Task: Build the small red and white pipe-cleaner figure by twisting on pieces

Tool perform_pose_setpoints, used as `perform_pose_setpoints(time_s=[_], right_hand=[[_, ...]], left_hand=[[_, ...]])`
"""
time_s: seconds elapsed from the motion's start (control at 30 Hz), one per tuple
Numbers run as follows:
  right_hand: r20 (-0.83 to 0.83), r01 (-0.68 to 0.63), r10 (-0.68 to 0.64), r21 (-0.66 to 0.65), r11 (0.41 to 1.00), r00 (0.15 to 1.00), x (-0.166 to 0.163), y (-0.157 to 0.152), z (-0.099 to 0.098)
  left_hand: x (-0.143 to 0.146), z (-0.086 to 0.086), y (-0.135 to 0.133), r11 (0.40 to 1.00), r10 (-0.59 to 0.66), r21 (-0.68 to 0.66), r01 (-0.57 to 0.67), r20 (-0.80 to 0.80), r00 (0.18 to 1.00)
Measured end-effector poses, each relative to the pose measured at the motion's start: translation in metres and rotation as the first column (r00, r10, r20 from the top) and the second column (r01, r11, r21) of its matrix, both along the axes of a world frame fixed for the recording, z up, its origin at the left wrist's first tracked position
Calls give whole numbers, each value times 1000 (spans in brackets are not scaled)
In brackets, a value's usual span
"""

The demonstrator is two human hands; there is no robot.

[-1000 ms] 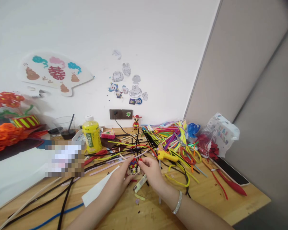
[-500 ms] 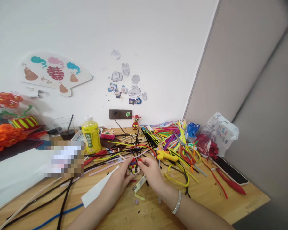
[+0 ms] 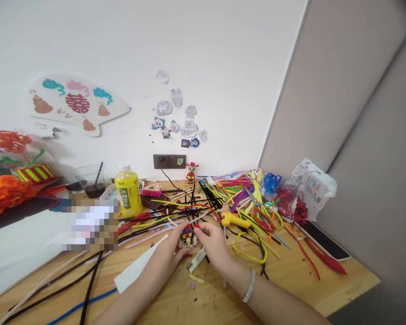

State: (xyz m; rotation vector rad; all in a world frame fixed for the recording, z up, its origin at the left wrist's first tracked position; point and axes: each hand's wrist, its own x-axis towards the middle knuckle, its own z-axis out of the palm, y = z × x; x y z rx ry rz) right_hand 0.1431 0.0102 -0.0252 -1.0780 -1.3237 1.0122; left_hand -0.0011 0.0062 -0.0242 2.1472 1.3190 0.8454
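Observation:
A small pipe-cleaner figure [image 3: 188, 240], with a whitish face, black marks and red, yellow and blue parts, is held between my hands over the table. My left hand [image 3: 171, 246] is closed round its left side. My right hand [image 3: 212, 241] pinches a small red piece at the figure's upper right; whether that piece is joined to the figure, I cannot tell. Below the right fingers lies a pale glue stick or lighter-like tube [image 3: 196, 260], its kind unclear. Right of my hands rests a yellow glue gun [image 3: 236, 220].
Loose pipe cleaners [image 3: 246, 194] in many colours pile up at the back right, with scissors [image 3: 253, 197] on them. A yellow drink bottle [image 3: 127, 192] and a plastic cup [image 3: 93, 183] stand at left. A similar finished-looking figure [image 3: 191, 173] is by the wall. A phone [image 3: 323, 241] lies far right.

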Motion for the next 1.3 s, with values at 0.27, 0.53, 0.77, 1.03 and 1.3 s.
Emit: perform_pose_setpoints(time_s=[0.27, 0.53, 0.77, 1.03, 1.3], right_hand=[[-2, 6, -6, 3, 1000, 1000, 0, 1, -3], [-8, 3, -3, -1, 1000, 1000, 0, 1, -1], [4, 9, -9, 5, 1000, 1000, 0, 0, 0], [-14, 5, -5, -14, 1000, 1000, -1, 0, -1], [3, 2, -2, 0, 1000, 1000, 0, 0, -2]], left_hand=[[-1, -2, 1, 1000, -8, 16, 7, 9, 1000], [1, 1, -1, 1000, 9, 3, -9, 8, 1000], [-1, -1, 1, 1000, -12, -11, 12, 15, 1000], [-1, -2, 1, 1000, -16, 7, 16, 11, 1000], [0, 0, 0, 1000, -8, -10, 8, 7, 1000]])
